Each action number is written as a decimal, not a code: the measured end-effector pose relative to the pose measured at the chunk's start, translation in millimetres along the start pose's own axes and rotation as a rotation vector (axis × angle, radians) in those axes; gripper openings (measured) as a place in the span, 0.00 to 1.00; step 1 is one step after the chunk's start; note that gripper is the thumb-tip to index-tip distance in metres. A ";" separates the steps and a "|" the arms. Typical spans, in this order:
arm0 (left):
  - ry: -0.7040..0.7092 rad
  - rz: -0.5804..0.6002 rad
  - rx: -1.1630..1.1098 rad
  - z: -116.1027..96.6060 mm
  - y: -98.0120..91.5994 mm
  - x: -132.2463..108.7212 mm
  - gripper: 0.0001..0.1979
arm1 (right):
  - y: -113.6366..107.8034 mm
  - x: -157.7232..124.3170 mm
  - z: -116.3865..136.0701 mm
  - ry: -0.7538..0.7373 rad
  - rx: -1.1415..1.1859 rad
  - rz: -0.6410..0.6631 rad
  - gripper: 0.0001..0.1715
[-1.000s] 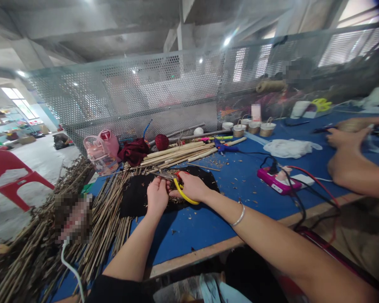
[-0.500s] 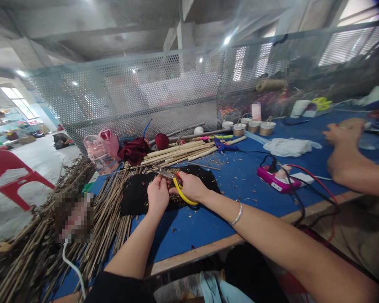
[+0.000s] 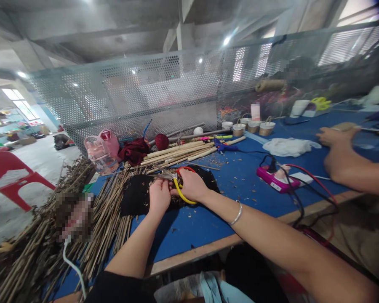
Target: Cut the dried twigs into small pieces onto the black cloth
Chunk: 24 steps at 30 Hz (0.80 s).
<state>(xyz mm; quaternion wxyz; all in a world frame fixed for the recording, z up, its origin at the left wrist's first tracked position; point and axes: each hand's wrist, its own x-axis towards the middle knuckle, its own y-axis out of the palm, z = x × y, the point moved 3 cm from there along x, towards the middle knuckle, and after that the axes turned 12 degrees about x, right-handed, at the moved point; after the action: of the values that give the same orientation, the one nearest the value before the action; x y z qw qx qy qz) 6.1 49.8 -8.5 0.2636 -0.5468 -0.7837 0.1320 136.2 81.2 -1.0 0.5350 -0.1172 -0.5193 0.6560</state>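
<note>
My right hand holds a pair of scissors with one yellow and one red handle. The handles are spread and the blades point left, above my left hand. The fingers of that left hand are closed close under the blades; what they pinch is too small to make out. Both hands are over a black cloth strewn with small brown clippings. Dry brown stalks lie in a thick bundle just left of the cloth.
Behind the cloth lie pale sticks, a blue glue gun and dark red yarn. A pink bottle stands at back left. To the right are a magenta power strip with cables, and another person's hand.
The scissors have opened: the red handle has swung away from the yellow one and the blades are apart. My left hand has shifted slightly right. The other person's hand moved a little left.
</note>
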 end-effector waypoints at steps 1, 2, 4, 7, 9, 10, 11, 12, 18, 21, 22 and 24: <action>0.004 -0.004 -0.009 -1.1 -0.3 -0.5 0.14 | 0.7 0.0 -0.6 0.009 0.006 0.016 0.38; 0.007 -0.011 -0.015 -2.2 -0.8 -0.9 0.13 | 1.7 0.0 -1.5 0.025 0.012 0.037 0.38; 0.010 -0.022 -0.026 -4.2 -2.0 -1.5 0.13 | 3.7 0.3 -3.4 0.068 0.022 0.080 0.37; 0.008 -0.029 -0.014 -4.8 -3.2 -1.4 0.12 | 5.9 1.1 -5.5 0.106 0.041 0.121 0.37; 0.013 -0.039 0.016 -4.0 -4.1 -0.8 0.13 | 6.8 1.8 -6.4 0.115 0.061 0.138 0.35; 0.016 -0.042 0.029 -3.3 -4.5 -0.4 0.13 | 7.2 2.1 -6.8 0.118 0.072 0.146 0.35; 0.020 -0.044 0.035 -2.6 -4.8 0.1 0.13 | 7.5 2.4 -7.2 0.121 0.084 0.152 0.34; 0.023 -0.047 0.036 -2.1 -5.3 0.6 0.14 | 7.8 2.6 -7.6 0.120 0.097 0.157 0.33; -0.027 -0.065 -0.069 0.2 -7.9 4.7 0.13 | 5.0 3.5 -10.1 0.122 0.090 0.138 0.31; -0.101 -0.065 -0.192 3.0 -7.5 6.6 0.13 | 1.8 3.0 -10.2 0.124 0.072 0.117 0.32; -0.123 -0.067 -0.227 3.9 -7.2 7.0 0.13 | 1.2 2.7 -9.7 0.115 0.082 0.119 0.32; -0.155 -0.073 -0.280 5.5 -6.8 7.4 0.13 | 0.6 1.9 -8.5 0.090 0.111 0.122 0.32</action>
<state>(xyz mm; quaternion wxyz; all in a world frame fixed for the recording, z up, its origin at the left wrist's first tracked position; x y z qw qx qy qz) -4.2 54.6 -7.7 0.1282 -0.5375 -0.8317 0.0537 141.2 87.6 -4.5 0.5224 -0.1479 -0.4495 0.7093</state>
